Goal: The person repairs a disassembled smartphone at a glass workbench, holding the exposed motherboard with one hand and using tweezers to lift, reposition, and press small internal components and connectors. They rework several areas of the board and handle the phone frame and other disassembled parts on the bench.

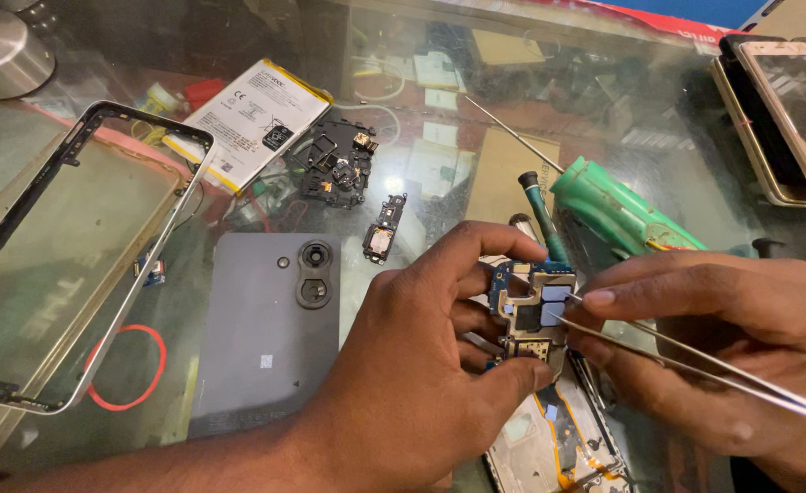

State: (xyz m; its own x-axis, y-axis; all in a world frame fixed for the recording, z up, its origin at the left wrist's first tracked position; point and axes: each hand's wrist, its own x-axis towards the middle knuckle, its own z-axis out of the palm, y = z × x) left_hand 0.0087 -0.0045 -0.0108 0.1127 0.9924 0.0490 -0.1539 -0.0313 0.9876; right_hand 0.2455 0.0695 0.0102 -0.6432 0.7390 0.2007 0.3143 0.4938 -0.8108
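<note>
Between left hand (403, 383) fingertips, circuit board (531, 315), tweezers (695, 361) touching

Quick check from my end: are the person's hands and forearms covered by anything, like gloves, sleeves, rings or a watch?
Nothing is worn in view. The left hand and its forearm are bare, with no glove, sleeve, ring or watch. The right hand is bare too, with short trimmed nails; its wrist is out of frame.

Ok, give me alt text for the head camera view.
A left hand holds a phone circuit board while the right hand touches it with metal tweezers over a glass table. A grey phone back cover, battery and phone frame lie left.
</note>
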